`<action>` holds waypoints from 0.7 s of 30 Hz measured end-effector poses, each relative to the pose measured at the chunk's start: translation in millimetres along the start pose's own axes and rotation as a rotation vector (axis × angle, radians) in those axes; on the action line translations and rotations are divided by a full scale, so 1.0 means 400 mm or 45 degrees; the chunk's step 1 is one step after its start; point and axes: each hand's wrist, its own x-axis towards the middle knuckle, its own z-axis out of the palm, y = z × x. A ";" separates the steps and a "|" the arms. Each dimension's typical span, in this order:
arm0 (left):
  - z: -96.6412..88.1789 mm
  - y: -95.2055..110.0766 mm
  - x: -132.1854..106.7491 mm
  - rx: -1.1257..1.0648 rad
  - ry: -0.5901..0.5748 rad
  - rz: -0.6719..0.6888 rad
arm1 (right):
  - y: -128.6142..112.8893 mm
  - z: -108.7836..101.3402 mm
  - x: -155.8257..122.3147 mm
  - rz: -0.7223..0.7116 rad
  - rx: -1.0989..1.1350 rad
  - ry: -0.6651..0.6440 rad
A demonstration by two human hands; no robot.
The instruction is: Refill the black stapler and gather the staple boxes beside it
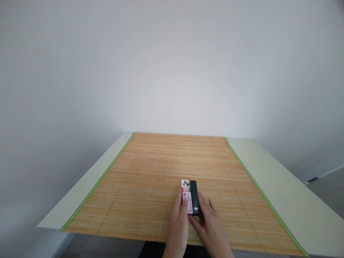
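Near the front of the mat lies a black stapler-like object (195, 199) with small white lettering at its near end. A small white-and-pink box (189, 205) lies against its left side. Just beyond it is a white-and-red box (185, 184) with a dark picture on top. My left hand (179, 218) is closed on the white-and-pink box, its thumb on top and its fingers along the left side. My right hand (209, 222) curls around the near right end of the black object, thumb at the near end, fingers along the right side.
A bamboo mat (150, 168) with green edging covers the middle of a pale table (258, 161). White walls (177, 71) rise behind and beside the table. The table's front edge runs just under my forearms.
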 end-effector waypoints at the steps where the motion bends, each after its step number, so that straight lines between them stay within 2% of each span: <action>1: 0.000 0.001 -0.002 0.010 -0.004 -0.008 | 0.002 -0.001 0.000 0.000 0.004 -0.005; 4: 0.018 0.008 -0.003 0.022 -0.024 -0.006 | 0.022 -0.019 0.001 0.005 0.021 -0.019; 6: 0.051 0.017 0.000 0.024 -0.057 -0.008 | 0.050 -0.049 0.001 0.008 0.028 -0.028; 9: 0.126 0.040 0.012 0.012 -0.165 0.000 | 0.113 -0.120 -0.002 0.023 0.012 -0.037; 12: 0.207 0.067 0.037 0.010 -0.324 0.086 | 0.181 -0.202 -0.006 0.071 -0.013 -0.019; 15: 0.267 0.087 0.069 0.065 -0.472 0.155 | 0.237 -0.268 -0.006 0.114 -0.008 0.003; 18: 0.300 0.089 0.098 0.120 -0.565 0.182 | 0.276 -0.306 -0.003 0.167 -0.007 0.015; 21: 0.317 0.077 0.115 0.108 -0.612 0.219 | 0.300 -0.321 0.001 0.182 -0.010 0.011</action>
